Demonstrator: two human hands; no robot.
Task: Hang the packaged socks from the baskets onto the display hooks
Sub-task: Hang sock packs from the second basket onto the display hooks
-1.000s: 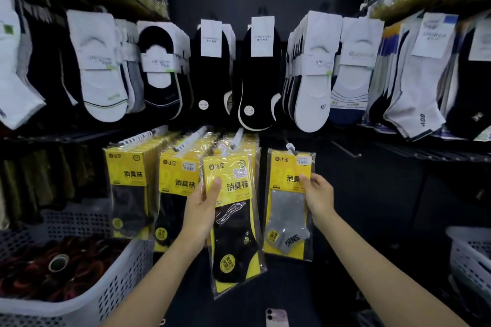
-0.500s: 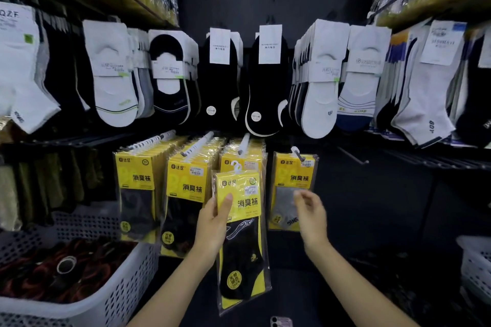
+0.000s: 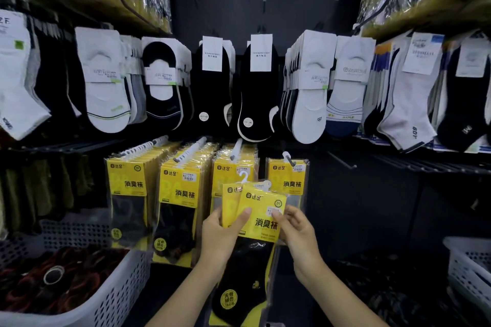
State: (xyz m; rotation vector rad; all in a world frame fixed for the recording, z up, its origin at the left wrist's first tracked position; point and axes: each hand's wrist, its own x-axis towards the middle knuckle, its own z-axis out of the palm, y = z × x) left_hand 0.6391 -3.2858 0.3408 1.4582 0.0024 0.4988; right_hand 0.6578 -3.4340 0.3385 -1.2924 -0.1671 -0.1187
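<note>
Yellow card and clear plastic wrap the front pack (image 3: pixel 263 220) of black socks, which is held at the lower centre of the frame, tilted so its top leans right. The left hand (image 3: pixel 219 237) grips its left edge, thumb pressed on the yellow card and fingers curled behind. A second pack (image 3: pixel 229 204) sits just behind it in the same grip, its white hanger loop showing above. The right hand (image 3: pixel 299 232) pinches the front pack's right edge with curled fingers. Both packs are off the hooks, in front of and slightly below the row of hanging packs (image 3: pixel 180 194), which hang on four display hooks (image 3: pixel 190 150) across the middle of the frame. Above that row hang white and black socks (image 3: pixel 106 82) with paper bands. One white basket (image 3: pixel 117 295) sits at the lower left with dark red-and-black items inside. Another white basket (image 3: pixel 467 271) shows at the lower right edge.
</note>
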